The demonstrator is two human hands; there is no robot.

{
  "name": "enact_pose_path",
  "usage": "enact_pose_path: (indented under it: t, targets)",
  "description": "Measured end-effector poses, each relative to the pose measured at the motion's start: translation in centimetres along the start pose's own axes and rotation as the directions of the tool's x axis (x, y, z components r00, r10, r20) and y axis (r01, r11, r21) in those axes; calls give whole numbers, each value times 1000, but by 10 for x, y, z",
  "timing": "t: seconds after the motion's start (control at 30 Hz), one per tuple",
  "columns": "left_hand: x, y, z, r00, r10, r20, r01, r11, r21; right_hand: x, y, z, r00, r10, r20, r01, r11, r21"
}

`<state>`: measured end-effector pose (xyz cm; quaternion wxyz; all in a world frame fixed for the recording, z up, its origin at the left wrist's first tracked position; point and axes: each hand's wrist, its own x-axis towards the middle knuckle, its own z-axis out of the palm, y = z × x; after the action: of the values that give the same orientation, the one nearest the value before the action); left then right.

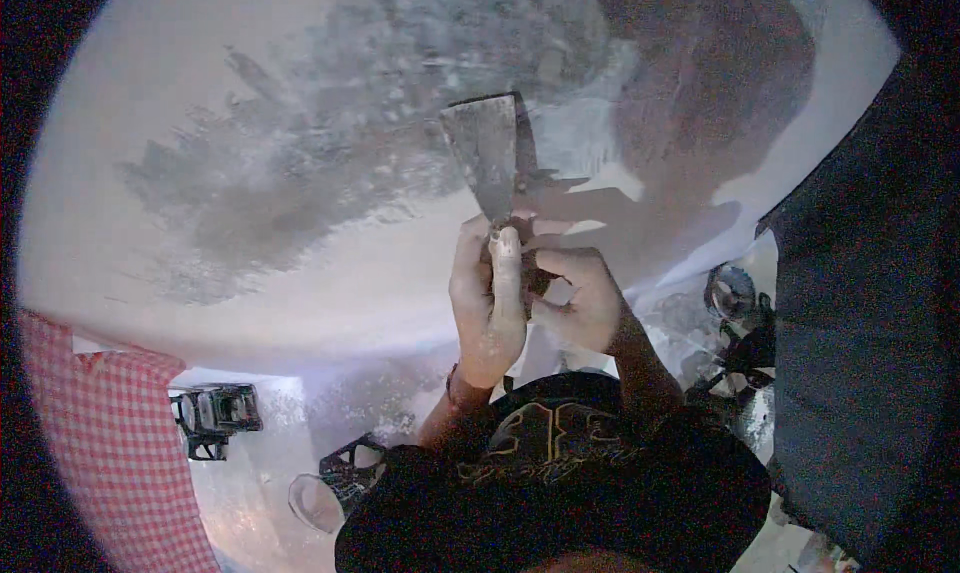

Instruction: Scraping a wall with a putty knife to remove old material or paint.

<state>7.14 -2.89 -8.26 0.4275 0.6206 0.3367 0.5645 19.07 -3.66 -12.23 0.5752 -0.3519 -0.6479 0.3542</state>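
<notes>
A dusty metal scraper (482, 148) is held upright with its wide blade at the top, in front of a pale curved surface (250, 313) streaked with mottled grey. My left hand (488, 303) grips it just under the blade, thumb pressed along the neck. Just to the right and a little lower, my right hand (580, 298) has its fingers curled at the scraper's handle, which is mostly hidden by both hands. Dark shadows of the hands fall on the surface to the right of the blade.
Red-and-white checked cloth (100, 433) hangs at the lower left, a dark fabric (860, 323) along the right. Below are black metal items (220, 413), a pale round container (315, 498) and a dark round object (730, 293).
</notes>
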Motion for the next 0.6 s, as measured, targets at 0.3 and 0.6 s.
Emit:
enact_pose_path:
  t: [0.3, 0.6]
  targets:
    - [42, 0, 22, 999, 31, -22, -28, 992, 119, -25, -11, -53, 882, 415, 221, -470, 796, 381]
    - [44, -34, 63, 991, -99, 89, 94, 994, 57, -21, 9, -65, 886, 459, 72, -460, 848, 264]
